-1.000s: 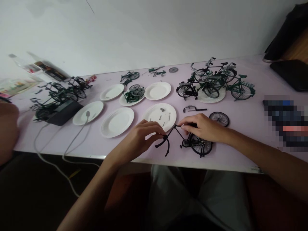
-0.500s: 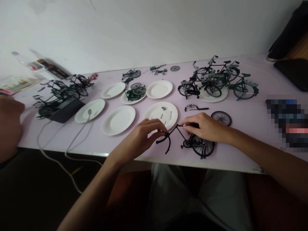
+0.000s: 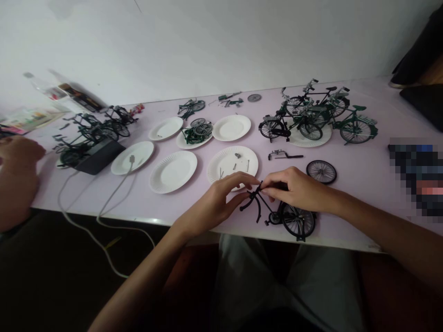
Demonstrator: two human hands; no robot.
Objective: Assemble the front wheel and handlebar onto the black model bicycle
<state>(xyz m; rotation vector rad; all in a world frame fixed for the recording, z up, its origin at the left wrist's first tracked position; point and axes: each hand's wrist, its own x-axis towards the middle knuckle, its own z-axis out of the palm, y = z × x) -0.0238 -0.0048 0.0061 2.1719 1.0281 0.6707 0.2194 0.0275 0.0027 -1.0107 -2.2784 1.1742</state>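
A black model bicycle frame (image 3: 265,201) with one spoked wheel (image 3: 298,219) rests near the table's front edge. My right hand (image 3: 294,186) pinches the front end of the frame. Black curved handlebars (image 3: 256,205) sit at that front end, with my left hand (image 3: 230,196) closed on them by the fingertips. Just behind my hands is a white plate (image 3: 221,161) holding several small metal parts. A loose wheel (image 3: 321,171) and a silver-and-black part (image 3: 282,155) lie beyond my right hand.
More white plates (image 3: 173,172) stand left of centre. Assembled model bicycles stand at the right (image 3: 357,127) and left (image 3: 100,127). A dark box (image 3: 100,156) and white cables (image 3: 83,227) are at the left, where another person's hand (image 3: 20,161) shows. A pixelated object (image 3: 417,175) lies far right.
My left hand has brought the handlebars rightward to the front end of the frame; before, they were further out from it. The other person's hand has shifted slightly.
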